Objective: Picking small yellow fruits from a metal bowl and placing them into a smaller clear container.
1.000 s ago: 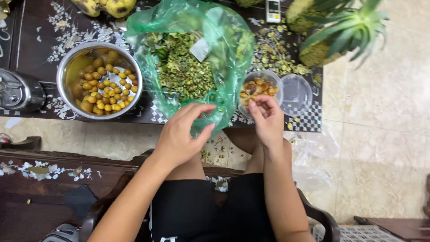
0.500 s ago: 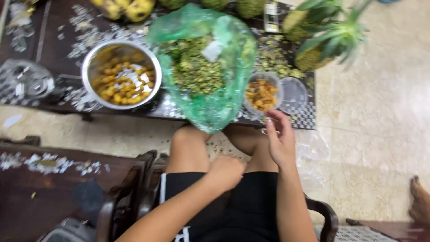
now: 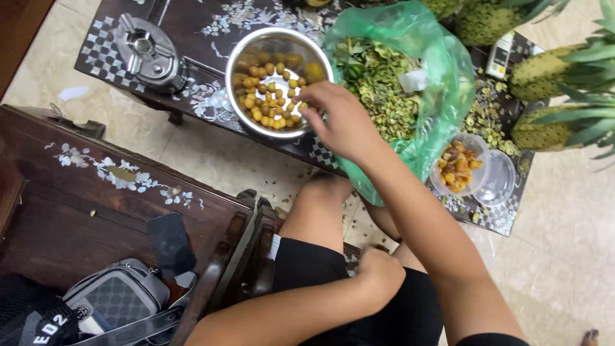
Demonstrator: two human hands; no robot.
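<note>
Steel bowl (image 3: 277,83) of yellow fruits, tabletop (image 3: 192,38) 11 o'clock | right hand (image 3: 339,122) over rim, fingers pinched, contents unclear | left hand (image 3: 378,272) fisted on lap | green bag (image 3: 410,90) gapes at 1 o'clock, within reach

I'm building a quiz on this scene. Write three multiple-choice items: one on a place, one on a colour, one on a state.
1. Where is the right hand?
A. over the steel bowl's rim
B. on the phone
C. on a pineapple

2. What colour is the bag of husks?
A. red
B. green
C. black

3. How is the left hand?
A. raised over the table
B. down on the lap
C. gripping the chair arm

Answers:
1 A, its fingers reach over the steel bowl of yellow fruits.
2 B, the plastic is translucent green.
3 B, it rests by the black shorts, away from the table.
</note>
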